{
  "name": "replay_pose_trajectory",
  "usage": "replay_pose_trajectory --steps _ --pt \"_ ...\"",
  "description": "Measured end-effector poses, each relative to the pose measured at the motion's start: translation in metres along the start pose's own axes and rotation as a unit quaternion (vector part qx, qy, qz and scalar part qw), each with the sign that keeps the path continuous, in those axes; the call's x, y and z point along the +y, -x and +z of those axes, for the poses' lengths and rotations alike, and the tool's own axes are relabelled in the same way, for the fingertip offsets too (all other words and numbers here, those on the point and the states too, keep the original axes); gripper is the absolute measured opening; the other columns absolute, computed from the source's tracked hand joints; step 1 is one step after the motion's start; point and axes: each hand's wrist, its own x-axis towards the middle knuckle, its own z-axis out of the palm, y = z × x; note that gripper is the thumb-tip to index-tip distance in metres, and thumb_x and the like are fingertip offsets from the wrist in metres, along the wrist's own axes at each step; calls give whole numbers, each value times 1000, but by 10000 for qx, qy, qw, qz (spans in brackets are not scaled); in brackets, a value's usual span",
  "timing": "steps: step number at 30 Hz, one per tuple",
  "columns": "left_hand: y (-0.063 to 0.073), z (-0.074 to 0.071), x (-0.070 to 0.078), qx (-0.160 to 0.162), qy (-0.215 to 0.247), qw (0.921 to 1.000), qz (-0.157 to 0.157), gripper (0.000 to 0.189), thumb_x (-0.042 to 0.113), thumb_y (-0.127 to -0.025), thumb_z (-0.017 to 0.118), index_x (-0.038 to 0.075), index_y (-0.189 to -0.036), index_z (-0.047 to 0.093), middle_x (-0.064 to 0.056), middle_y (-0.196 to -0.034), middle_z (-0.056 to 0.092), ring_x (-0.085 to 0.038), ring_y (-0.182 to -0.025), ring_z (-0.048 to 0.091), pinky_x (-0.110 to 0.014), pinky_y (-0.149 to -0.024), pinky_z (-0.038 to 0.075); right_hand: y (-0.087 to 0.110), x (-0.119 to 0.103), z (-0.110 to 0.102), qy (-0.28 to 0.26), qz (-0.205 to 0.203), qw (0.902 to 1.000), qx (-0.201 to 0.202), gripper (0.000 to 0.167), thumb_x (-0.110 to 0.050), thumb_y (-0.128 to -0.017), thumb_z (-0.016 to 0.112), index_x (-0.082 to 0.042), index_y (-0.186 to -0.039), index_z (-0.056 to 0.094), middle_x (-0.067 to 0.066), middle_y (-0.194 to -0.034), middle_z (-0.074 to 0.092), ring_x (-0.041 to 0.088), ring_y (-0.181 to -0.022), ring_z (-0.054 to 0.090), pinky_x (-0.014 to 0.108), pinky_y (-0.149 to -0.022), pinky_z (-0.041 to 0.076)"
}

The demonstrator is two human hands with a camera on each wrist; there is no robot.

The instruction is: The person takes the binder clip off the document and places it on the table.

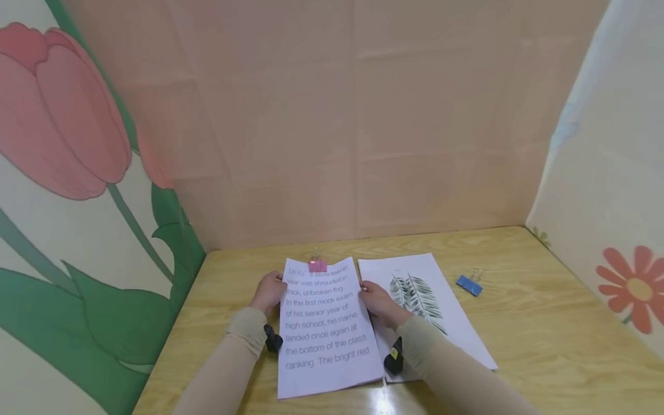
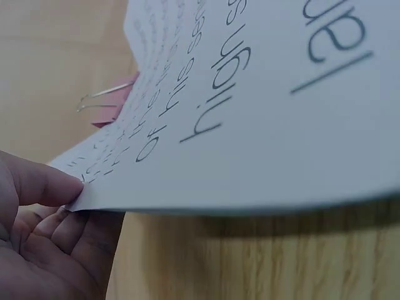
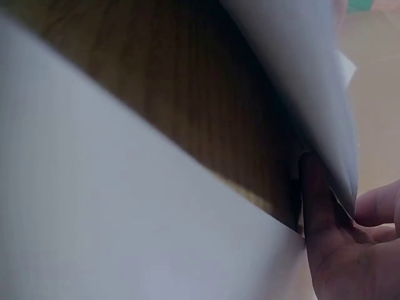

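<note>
A stack of white paper printed with large text (image 1: 325, 328) is held up at its two side edges, its lower end near the table. At its top edge a pink binder clip (image 1: 318, 266) is fastened, its wire handle pointing up; the left wrist view shows the same clip (image 2: 114, 103) from the side. My left hand (image 1: 268, 293) pinches the left edge, thumb on the printed face and fingers beneath. On the opposite edge, my right hand (image 1: 381, 303) grips the paper, with a finger behind it in the right wrist view.
White paper with a green leaf print (image 1: 415, 300) lies on the wooden table (image 1: 544, 323), partly under my right forearm. Farther right lies a blue binder clip (image 1: 469, 285). A pinkish covered wall (image 1: 363, 127) stands behind the table, with flower-painted walls at both sides.
</note>
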Motion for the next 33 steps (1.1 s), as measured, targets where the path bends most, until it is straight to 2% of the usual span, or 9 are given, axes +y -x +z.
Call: replay_pose_trajectory --steps 2,6,12,16,23,28,33 --pt "1 -1 1 -10 -22 10000 78 14 1 -96 53 -3 -106 62 -15 -102 64 -31 -95 59 -41 -84 45 0 -1 0 41 -40 10000 34 50 -12 -108 42 0 -156 38 20 -141 57 38 -134 52 58 -114 35" --pt "4 -2 1 -90 35 9999 120 11 2 -98 53 -2 -105 61 -15 -100 64 -28 -89 59 -38 -77 45 0 -3 -2 103 -199 9997 1 50 -12 -107 45 1 -155 40 18 -133 62 34 -126 58 56 -112 38" --pt "5 -3 -3 -131 245 9996 77 9 4 -102 52 1 -106 60 -13 -102 66 -24 -87 62 -37 -79 46 0 -7 -8 151 -485 9987 27 49 -12 -107 48 2 -154 41 20 -129 61 32 -116 61 52 -104 47" --pt "6 -3 -7 -93 521 9983 241 9 4 -102 52 0 -105 60 -13 -99 69 -23 -81 65 -35 -75 48 -2 -10 -9 99 -613 9980 105 49 -13 -108 48 3 -154 39 26 -139 55 38 -125 57 53 -106 45" --pt "10 0 -9 -76 983 9945 347 7 4 -103 50 1 -101 56 -14 -95 70 -23 -76 66 -31 -68 49 -10 -13 -13 331 -748 9965 154 52 -15 -108 50 4 -155 38 29 -156 39 44 -145 37 55 -116 33" --pt "12 1 -8 -95 1138 9929 318 8 5 -105 49 2 -103 56 -14 -95 70 -22 -76 65 -31 -67 49 -10 -20 -15 499 -801 9953 217 53 -18 -107 51 0 -155 40 26 -160 35 45 -148 30 58 -118 26" --pt "16 1 -8 -89 1191 9922 358 8 6 -106 49 3 -104 56 -14 -95 68 -23 -77 64 -32 -70 49 -9 -27 -16 781 -1082 9904 357 52 -18 -107 50 -1 -155 40 27 -160 34 47 -146 34 58 -117 29"
